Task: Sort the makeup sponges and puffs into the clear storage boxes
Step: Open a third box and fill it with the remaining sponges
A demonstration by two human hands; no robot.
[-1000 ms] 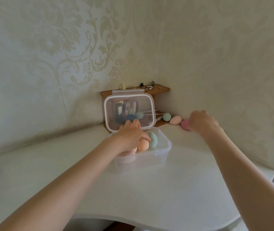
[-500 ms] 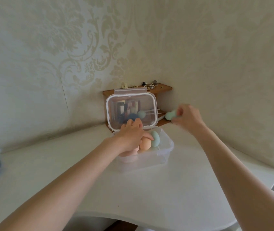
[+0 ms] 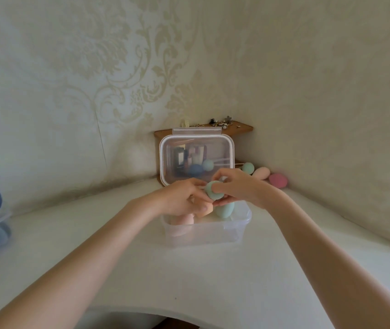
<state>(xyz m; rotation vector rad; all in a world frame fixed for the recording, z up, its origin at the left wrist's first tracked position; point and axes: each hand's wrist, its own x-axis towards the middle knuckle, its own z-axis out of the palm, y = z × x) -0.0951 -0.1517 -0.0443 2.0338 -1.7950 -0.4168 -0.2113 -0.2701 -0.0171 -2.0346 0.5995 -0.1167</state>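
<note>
While both hands meet above the clear storage box (image 3: 207, 230) at frame centre, a mint-green sponge (image 3: 213, 190) sits pinched between them.
The right hand (image 3: 235, 187) grips the sponge from the right, fingers curled round it; the left hand (image 3: 184, 198) pinches its left side. Inside the box lie peach and green sponges; its lid (image 3: 196, 160) stands upright behind. Right of the lid, three loose sponges (image 3: 262, 173) rest on the counter (image 3: 189, 276).

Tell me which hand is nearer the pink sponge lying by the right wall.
The right hand. It is over the clear box, holding a green sponge, with the pink sponge off to its right. The left hand lies farther left, beyond the green sponge.
</note>
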